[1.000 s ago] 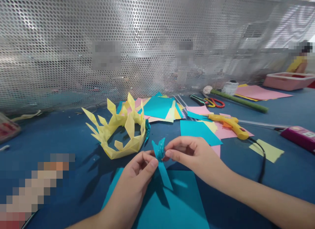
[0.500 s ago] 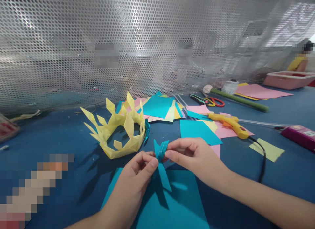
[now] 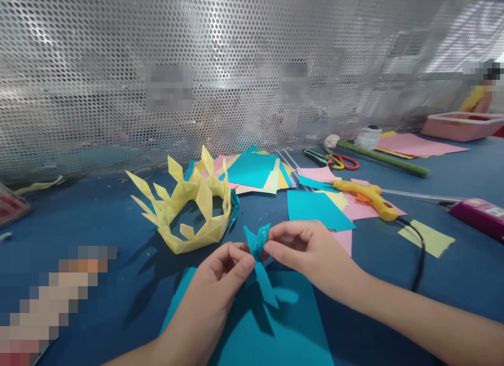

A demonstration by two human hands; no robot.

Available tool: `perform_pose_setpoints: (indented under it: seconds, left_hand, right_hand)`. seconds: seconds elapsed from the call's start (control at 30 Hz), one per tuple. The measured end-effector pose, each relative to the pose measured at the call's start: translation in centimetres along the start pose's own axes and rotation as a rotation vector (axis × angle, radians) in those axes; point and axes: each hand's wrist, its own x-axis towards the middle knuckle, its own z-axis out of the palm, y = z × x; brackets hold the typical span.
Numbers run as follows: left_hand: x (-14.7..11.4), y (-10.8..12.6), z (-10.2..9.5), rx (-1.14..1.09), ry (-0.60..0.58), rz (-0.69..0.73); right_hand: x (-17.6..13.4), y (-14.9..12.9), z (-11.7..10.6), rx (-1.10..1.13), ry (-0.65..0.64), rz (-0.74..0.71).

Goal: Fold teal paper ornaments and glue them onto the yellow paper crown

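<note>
Between both hands is a folded blue paper piece [image 3: 258, 242], with pointed ends at the top and a long strip hanging down. My left hand [image 3: 224, 274] pinches it from the left with thumb and fingers. From the right, my right hand [image 3: 305, 248] grips its upper part between thumb and forefinger. Under the hands lies a large sheet of blue paper [image 3: 271, 334]. A yellow paper crown [image 3: 192, 242] stands just beyond my left hand, with a dark blue folded paper piece [image 3: 234, 207] at its right side.
A yellow glue gun [image 3: 368, 197] with a black cord lies on coloured sheets to the right. Scissors [image 3: 346, 162], a green stick [image 3: 386, 160], a purple box [image 3: 480, 216] and a pink basin [image 3: 462, 127] are farther off. A paper stack [image 3: 252, 169] lies before the perforated metal panel [image 3: 244, 66].
The strip's lower end has swung slightly to the right, and the folded paper has tilted a little. Both hands keep their hold in nearly the same place.
</note>
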Motion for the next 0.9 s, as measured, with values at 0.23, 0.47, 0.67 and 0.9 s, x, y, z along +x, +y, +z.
perform_pose_setpoints:
  seconds: [0.23,0.47,0.67,0.9]
  left_hand:
    - [-0.08,-0.14,-0.09,-0.015,0.020,-0.013]
    - [0.00,0.18,0.22,-0.038,0.043,-0.033]
    - [-0.08,0.18,0.26,-0.035,0.048,-0.033]
    - [-0.05,0.33,0.27,-0.012,0.039,-0.021]
  right_hand:
    - [-0.12,0.19,-0.14,0.052,-0.016,0.027]
    - [-0.03,0.18,-0.18,0.047,-0.010,0.033]
    - [0.04,0.27,-0.24,0.042,-0.017,0.034]
    - [0.22,0.22,-0.19,0.055,-0.004,0.047]
